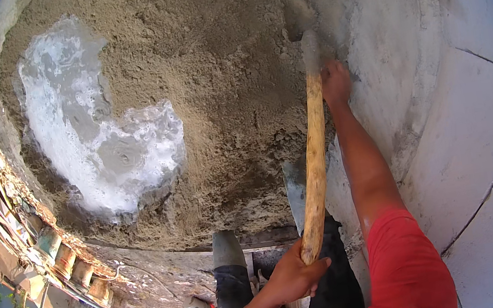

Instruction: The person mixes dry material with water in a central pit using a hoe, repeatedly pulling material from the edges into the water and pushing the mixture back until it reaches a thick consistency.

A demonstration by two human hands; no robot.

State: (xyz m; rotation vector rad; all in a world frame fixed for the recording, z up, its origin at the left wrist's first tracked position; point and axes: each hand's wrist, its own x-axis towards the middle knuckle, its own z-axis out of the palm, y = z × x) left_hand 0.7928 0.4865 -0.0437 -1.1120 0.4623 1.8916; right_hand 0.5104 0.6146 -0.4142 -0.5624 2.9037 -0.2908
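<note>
One left hand (293, 274): clamped round the near end of a long, slightly curved, pale wooden handle (315, 163), between 5 and 6 o'clock.
Right hand (336, 82): well apart from the left, at the handle's dust-grey upper part, 2 o'clock; fingers partly hidden, grip cannot be told.
Handle: slants from 5 to 1 o'clock.
Crumbly grey-brown mix (214, 63): centre to 12 o'clock.
White-foamed grey pool (91, 136): within it, 9 to 10 o'clock.
Pale, cracked slabs (466, 127): 3 o'clock.

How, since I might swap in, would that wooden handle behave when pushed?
The wooden handle looks thick, so it is probably stiff rather than floppy. Its smooth-looking surface may slip somewhat in the left hand. Its gentle curve could make it twist.
</note>
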